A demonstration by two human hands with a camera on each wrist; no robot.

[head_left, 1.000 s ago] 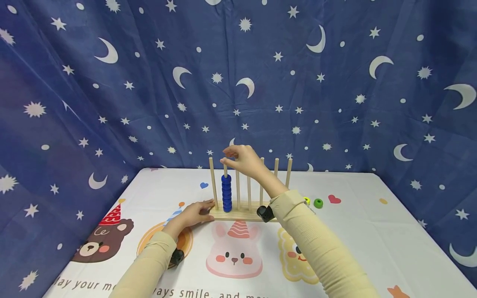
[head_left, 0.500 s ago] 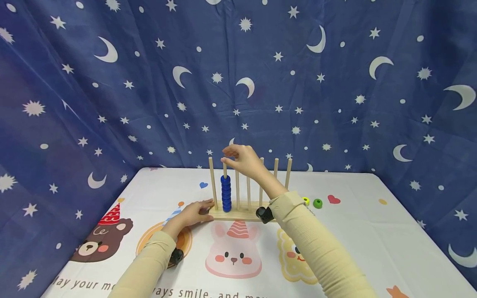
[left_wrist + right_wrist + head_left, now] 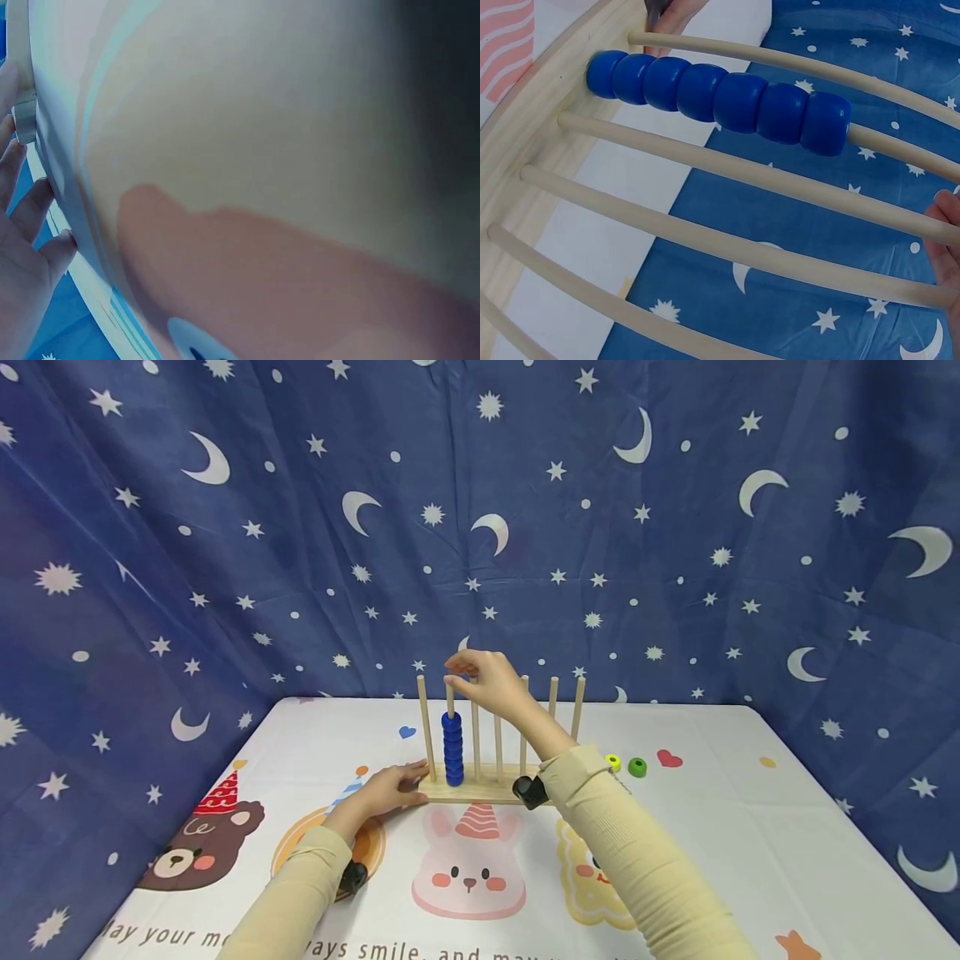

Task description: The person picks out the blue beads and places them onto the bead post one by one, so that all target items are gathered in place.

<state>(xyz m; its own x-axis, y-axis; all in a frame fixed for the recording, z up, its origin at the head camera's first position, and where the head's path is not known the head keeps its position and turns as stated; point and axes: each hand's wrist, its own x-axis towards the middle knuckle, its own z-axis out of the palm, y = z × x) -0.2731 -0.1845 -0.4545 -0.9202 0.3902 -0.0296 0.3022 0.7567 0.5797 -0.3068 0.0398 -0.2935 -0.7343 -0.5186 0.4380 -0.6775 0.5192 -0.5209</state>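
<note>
A wooden bead rack with a flat base (image 3: 472, 792) and several upright pegs stands across the table. Blue beads (image 3: 453, 750) fill the lower part of its second peg (image 3: 450, 702) from the left; in the right wrist view the stack (image 3: 712, 96) sits against the base. My right hand (image 3: 491, 683) is at that peg's top, thumb overlapping the tip and fingers curved beyond it; I cannot tell whether they pinch it. At the base's left end, my left hand (image 3: 386, 791) touches the wood with spread fingers. The left wrist view has those fingers (image 3: 33, 211) along the edge.
A yellow bead (image 3: 612, 763) and a green bead (image 3: 637, 767) lie right of the rack, close to my right sleeve. Cartoon prints cover the white tablecloth (image 3: 712, 843). Behind the table hangs a blue curtain (image 3: 675, 610) with moons and stars.
The head view has shifted slightly. Both hands keep their places at the rack, and the beads have not moved.
</note>
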